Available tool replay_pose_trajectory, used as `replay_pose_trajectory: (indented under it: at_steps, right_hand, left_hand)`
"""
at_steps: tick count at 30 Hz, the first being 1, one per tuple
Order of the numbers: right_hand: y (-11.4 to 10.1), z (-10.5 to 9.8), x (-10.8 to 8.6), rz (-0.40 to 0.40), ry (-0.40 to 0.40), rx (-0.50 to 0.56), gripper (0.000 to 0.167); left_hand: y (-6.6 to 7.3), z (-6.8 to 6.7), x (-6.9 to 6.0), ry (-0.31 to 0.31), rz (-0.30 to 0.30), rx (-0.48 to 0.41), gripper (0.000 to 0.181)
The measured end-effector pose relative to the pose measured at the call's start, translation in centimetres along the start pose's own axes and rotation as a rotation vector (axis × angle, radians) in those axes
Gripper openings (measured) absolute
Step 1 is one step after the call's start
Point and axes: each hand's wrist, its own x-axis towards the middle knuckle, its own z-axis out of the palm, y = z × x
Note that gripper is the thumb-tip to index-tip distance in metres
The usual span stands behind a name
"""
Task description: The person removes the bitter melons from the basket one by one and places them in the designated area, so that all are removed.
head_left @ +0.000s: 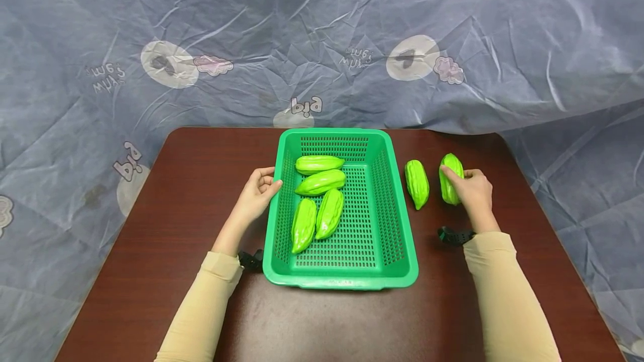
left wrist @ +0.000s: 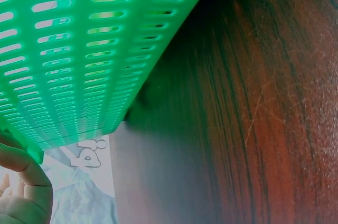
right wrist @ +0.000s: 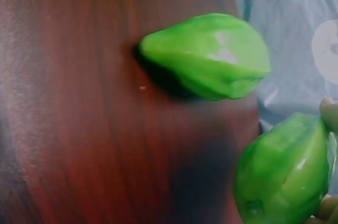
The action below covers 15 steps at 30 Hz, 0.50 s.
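Note:
A green plastic basket (head_left: 342,282) with slotted walls stands on the table. My left hand (head_left: 254,195) grips its left rim, thumb on top and fingers curled outside; the left wrist view shows the curled fingers (left wrist: 31,176) at the rim. Several bright green ridged gourds (head_left: 322,182) lie in the basket's left half. To the right of the basket, my right hand (head_left: 475,191) pinches another green gourd (head_left: 449,191) between thumb and fingers. In the right wrist view this held gourd (right wrist: 282,174) is raised off the table. One more gourd (head_left: 417,184) lies between it and the basket.
The dark brown wooden table (head_left: 191,228) ends just behind the basket. A wrinkled grey-blue printed cloth (head_left: 322,43) hangs behind it and shows along both sides. Black straps (head_left: 455,236) sit at both wrists.

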Motion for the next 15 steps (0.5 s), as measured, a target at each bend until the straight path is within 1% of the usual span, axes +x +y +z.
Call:
replay_pose_trajectory:
  at_steps: [6,9,15]
  right_hand:
    - [0.3,1.1,0.2,0.01,-0.032,-0.032,0.089]
    - [0.4,1.6,0.2,0.019,-0.051,-0.036,0.088]
    - [0.8,2.2,0.1,0.002,-0.072,-0.041,0.086]
  left_hand:
    - [0.0,0.0,0.0,0.003,-0.006,0.005,0.05]
    - [-0.2,0.0,0.1,0.005,-0.004,0.013,0.05]
    - [-2.7,0.0,1.3,0.009,-0.008,0.001,0.052]
